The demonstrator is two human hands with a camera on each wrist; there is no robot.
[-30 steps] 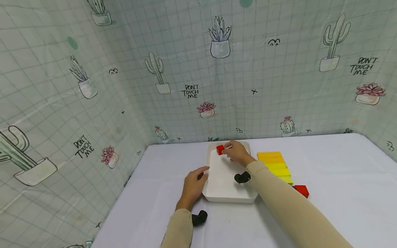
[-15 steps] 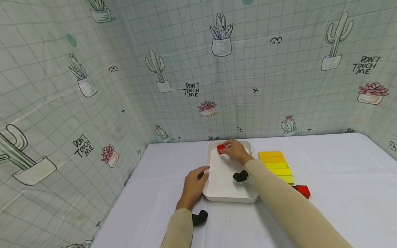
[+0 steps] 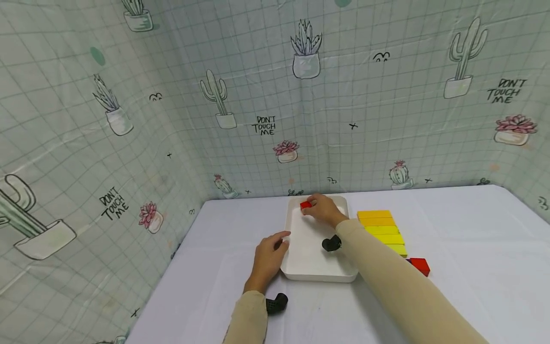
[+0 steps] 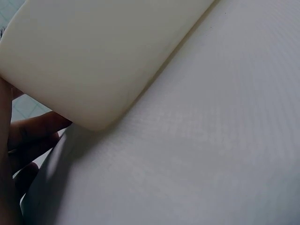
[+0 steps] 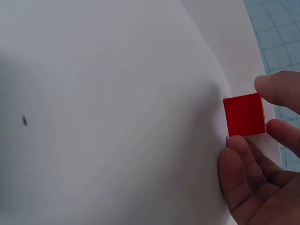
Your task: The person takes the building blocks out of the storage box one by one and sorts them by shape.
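In the head view, a white tray lies on the white-covered table. At its far left part, my right hand pinches a small red block low over the tray floor. The right wrist view shows the red block near the tray wall, one flat square face toward the camera, with fingertips along its edges. My left hand rests at the tray's left side, fingers relaxed and index fingertip at the rim. In the left wrist view its fingers touch the outside near a tray corner.
Several orange and yellow blocks lie in a row right of the tray. Another red block sits nearer, beside a dark piece partly hidden by my right sleeve. A cactus-print cloth hangs behind the table.
My right hand has shifted slightly left and closed in on the red block, which has turned or tipped a little. The left hand stays in place at the tray.
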